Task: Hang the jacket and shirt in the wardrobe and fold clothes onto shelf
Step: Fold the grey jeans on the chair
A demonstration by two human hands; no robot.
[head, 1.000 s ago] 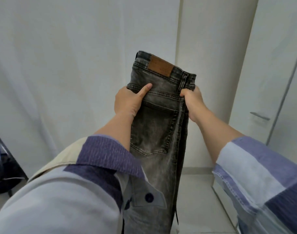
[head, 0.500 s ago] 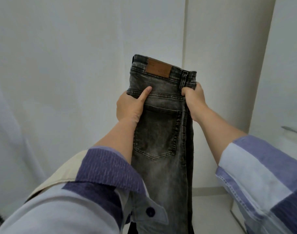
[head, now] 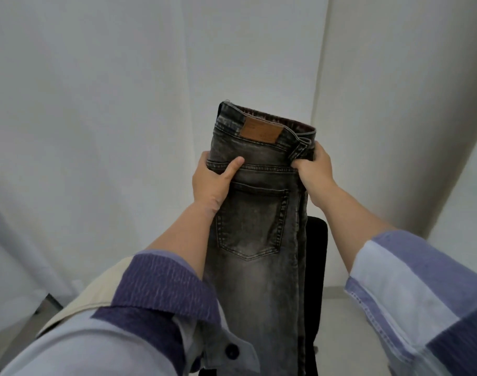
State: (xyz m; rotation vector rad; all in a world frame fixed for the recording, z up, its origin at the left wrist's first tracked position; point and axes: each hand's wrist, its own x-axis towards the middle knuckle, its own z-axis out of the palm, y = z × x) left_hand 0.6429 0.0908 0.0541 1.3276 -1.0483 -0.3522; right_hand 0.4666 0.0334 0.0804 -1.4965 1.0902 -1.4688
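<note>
Head view: both hands hold the grey jeans upright between them. Left hand grips the waistband's left edge, thumb across the front; right hand pinches the right edge, legs hanging below.

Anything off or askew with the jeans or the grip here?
Nothing stands out. The grey jeans hang lengthwise, legs stacked, with the left hand and right hand each gripping a side below the waistband.
</note>
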